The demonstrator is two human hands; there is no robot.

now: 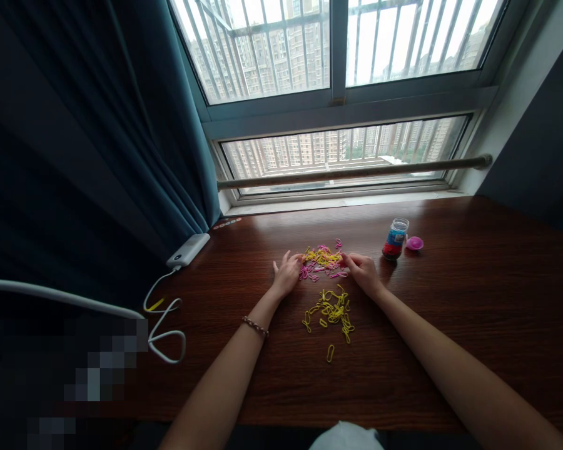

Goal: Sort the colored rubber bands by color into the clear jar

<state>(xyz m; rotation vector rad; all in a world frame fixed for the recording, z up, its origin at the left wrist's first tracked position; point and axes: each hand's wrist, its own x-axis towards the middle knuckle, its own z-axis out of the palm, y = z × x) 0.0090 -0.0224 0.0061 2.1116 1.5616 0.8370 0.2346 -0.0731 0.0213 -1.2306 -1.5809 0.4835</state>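
A mixed heap of pink and yellow rubber bands [323,259] lies on the table between my two hands. At its left edge is my left hand [288,273], fingers spread, the foremost fingertips touching the bands. My right hand [362,272] comes in from the other side, thumb and fingertips pinched on a rubber band at the heap's edge; the band itself is mostly hidden. Closer to me lies a looser group of yellow rubber bands [331,307], with one separate yellow band [330,353] below it.
To the right stands an uncapped clear jar [395,239] with a blue label and red contents, beside a pink lid [415,243]. A white power strip [188,250] and its looped cable [166,334] lie on the left. The window and metal rail [351,175] border the wooden table's [473,300] far side.
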